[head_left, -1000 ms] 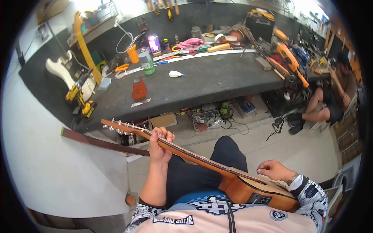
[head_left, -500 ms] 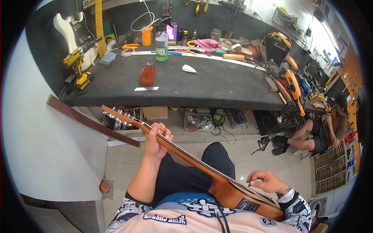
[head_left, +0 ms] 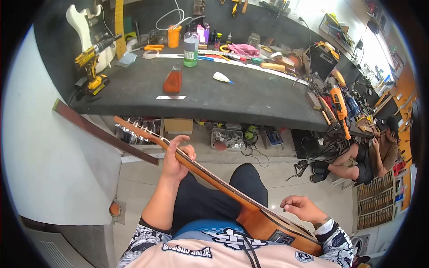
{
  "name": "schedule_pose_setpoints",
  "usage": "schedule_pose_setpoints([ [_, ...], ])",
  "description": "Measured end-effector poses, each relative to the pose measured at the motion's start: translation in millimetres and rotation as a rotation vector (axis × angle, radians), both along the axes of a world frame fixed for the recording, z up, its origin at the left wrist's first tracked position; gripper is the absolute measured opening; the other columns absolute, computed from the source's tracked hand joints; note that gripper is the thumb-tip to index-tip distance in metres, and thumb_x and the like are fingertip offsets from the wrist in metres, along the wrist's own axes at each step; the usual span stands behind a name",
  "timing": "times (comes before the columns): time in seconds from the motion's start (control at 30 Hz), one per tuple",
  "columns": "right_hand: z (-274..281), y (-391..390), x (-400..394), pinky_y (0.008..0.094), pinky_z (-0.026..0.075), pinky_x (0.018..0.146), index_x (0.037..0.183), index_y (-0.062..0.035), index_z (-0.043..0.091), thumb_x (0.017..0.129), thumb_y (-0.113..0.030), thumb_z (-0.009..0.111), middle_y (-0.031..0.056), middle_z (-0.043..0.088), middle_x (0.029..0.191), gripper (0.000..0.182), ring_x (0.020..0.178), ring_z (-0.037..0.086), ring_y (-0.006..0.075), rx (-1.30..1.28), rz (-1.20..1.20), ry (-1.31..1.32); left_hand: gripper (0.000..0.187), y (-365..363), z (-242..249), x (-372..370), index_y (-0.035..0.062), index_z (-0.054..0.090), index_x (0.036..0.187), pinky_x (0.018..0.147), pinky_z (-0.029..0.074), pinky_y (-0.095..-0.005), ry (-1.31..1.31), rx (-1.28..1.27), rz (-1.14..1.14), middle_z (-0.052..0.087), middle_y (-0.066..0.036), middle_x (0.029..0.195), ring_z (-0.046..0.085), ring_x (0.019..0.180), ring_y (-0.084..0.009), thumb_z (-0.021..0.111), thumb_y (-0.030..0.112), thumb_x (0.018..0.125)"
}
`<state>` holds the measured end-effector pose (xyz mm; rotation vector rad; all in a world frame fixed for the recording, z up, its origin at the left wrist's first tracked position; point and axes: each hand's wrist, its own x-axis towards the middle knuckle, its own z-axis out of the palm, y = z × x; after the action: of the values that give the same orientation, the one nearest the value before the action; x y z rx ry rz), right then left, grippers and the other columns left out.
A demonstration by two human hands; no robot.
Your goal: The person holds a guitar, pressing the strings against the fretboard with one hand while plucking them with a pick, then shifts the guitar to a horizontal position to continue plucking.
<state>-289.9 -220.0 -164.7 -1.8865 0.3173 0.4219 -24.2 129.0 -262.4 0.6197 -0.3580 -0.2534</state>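
Observation:
An acoustic guitar (head_left: 258, 224) lies across my lap, its headstock up at the left and its body against my belly at the right. My left hand (head_left: 177, 159) is wrapped round the neck near the headstock, thumb behind it, with the index finger lifted off the strings. Over the strings at the body, my right hand (head_left: 303, 209) is curled with thumb and forefinger pinched together. Whatever it may hold is too small to make out. A control panel (head_left: 280, 237) shows on the guitar's side.
Ahead is a dark workbench (head_left: 134, 87) with a red wedge-shaped object (head_left: 173, 81), a spray bottle (head_left: 190, 50), a small white bottle (head_left: 221, 77) and a yellow drill (head_left: 91, 67). A long dark board (head_left: 105, 132) leans at left. Another person (head_left: 380, 152) sits at right.
The index finger of my left hand has lifted and straightened away from the neck. My right hand has shifted only slightly. The whole view has tilted a little.

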Motion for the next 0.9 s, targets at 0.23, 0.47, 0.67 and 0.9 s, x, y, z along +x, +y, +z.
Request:
schedule_pose_setpoints([
  [0.23, -39.9, -23.6, -20.6, 0.0265, 0.048, 0.081, 0.098, 0.0022, 0.066, 0.097, -0.014, 0.061, 0.0026, 0.068, 0.092, 0.017, 0.087, 0.058, 0.0086, -0.082, -0.071, 0.161, 0.039, -6.9, 12.0, -11.0, 0.0076, 0.055, 0.107, 0.069, 0.042, -0.0314, -0.078, -0.107, -0.073, 0.057, -0.008, 0.067, 0.05, 0.075, -0.0175, 0.045, 0.045, 0.102],
  [0.47, -16.7, -15.6, -24.5, 0.0269, 0.047, 0.083, 0.093, 0.0004, 0.064, 0.099, -0.015, 0.058, 0.0015, 0.065, 0.09, 0.018, 0.087, 0.057, 0.009, -0.008, -0.068, 0.069, 0.037, -33.8, -4.0, -43.2, 0.0108, 0.054, 0.102, 0.09, 0.047, -0.0411, -0.035, -0.333, -0.318, 0.057, -0.005, 0.091, 0.056, 0.092, -0.0231, 0.06, 0.047, 0.094],
  [0.67, -22.7, -17.7, -30.8, 0.0266, 0.046, 0.082, 0.093, -0.0005, 0.063, 0.098, -0.014, 0.059, 0.0027, 0.065, 0.092, 0.016, 0.087, 0.056, 0.01, -0.026, -0.062, 0.15, 0.045, -40.5, -7.8, -51.3, 0.0098, 0.055, 0.099, 0.089, 0.049, -0.0387, 0.019, -0.28, -0.352, 0.053, -0.003, 0.096, 0.057, 0.094, -0.0225, 0.061, 0.054, 0.091],
  [0.9, -2.9, -5.5, -21.6, 0.0279, 0.049, 0.079, 0.091, 0.0011, 0.065, 0.094, -0.011, 0.062, 0.0054, 0.067, 0.088, 0.013, 0.086, 0.058, 0.0105, 0.14, -0.034, 0.05, 0.047, -19.9, 19.7, -1.5, 0.0091, 0.053, 0.081, 0.083, 0.047, -0.0353, 0.113, -0.248, -0.055, 0.05, -0.003, 0.079, 0.051, 0.083, -0.0194, 0.053, 0.053, 0.097],
])
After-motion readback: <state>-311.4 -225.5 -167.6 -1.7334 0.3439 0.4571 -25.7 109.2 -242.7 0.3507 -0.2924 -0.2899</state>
